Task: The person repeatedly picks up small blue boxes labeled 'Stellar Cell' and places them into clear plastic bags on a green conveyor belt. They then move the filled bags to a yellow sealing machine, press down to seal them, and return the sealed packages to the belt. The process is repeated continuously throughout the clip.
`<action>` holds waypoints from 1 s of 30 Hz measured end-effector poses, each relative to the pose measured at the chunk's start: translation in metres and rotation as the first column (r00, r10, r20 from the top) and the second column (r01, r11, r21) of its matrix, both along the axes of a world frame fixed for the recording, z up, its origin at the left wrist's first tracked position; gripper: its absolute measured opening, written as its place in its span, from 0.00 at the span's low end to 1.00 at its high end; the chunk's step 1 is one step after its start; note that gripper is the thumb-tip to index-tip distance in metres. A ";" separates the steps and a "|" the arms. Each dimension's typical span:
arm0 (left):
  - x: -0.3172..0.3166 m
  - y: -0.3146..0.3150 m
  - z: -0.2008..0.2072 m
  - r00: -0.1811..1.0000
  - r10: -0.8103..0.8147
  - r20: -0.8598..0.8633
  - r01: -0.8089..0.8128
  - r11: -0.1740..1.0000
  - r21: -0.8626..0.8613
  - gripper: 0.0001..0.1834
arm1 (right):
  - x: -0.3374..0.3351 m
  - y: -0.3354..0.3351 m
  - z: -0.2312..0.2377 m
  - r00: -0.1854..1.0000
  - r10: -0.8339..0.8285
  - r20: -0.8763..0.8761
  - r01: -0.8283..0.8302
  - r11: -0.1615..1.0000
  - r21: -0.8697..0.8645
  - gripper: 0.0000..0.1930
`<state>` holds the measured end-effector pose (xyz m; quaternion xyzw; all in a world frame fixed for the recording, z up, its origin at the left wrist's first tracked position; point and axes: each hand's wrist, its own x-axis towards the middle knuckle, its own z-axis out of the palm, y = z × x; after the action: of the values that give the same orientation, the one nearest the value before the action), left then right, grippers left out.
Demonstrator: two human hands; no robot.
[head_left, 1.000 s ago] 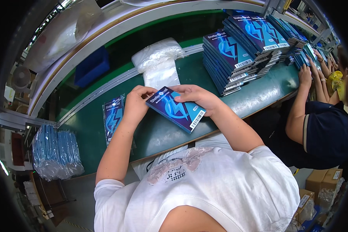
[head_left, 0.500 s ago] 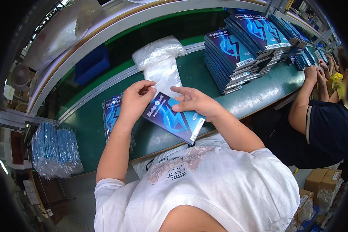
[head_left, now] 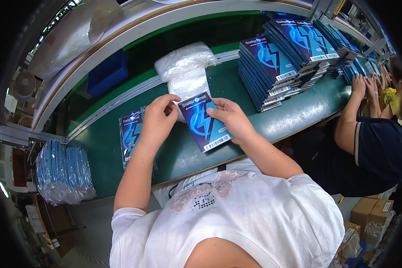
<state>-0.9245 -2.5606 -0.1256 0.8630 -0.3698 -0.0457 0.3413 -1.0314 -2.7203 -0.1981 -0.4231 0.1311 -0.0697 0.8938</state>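
My right hand (head_left: 231, 117) grips a flat dark-blue box (head_left: 202, 127) with a light-blue lightning design, thumb on its front and fingers behind its right edge. The box's top end lies over the lower part of a pile of clear plastic bags (head_left: 188, 83). Just left of the box's upper corner, my left hand (head_left: 160, 117) has thumb and forefinger pinched on the edge of a plastic bag; how much of the bag is lifted cannot be made out. Beside my left forearm lies a similar box in a clear bag (head_left: 131, 132).
Tall stacks of the same boxes (head_left: 265, 67) stand at the back right of the green table (head_left: 272, 127). Several bagged boxes (head_left: 64, 172) stand in a row at the left end. A blue bin (head_left: 107, 73) sits behind. At the right, a co-worker's hands (head_left: 364, 85) handle things.
The box in my right hand has turned more upright and moved up, its top end now over the bag pile. My left hand stays pinched in nearly the same place.
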 end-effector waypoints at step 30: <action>-0.072 0.001 -0.006 0.186 -0.464 -0.866 -0.235 0.835 -0.498 0.24 | -0.045 -0.004 0.045 0.740 -0.197 0.643 0.632 0.530 -0.566 0.18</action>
<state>-0.9964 -2.5593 -0.1321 0.4678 -0.1311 -0.5040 0.7142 -1.0761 -2.7243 -0.1534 -0.6746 -0.0479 -0.4452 0.5869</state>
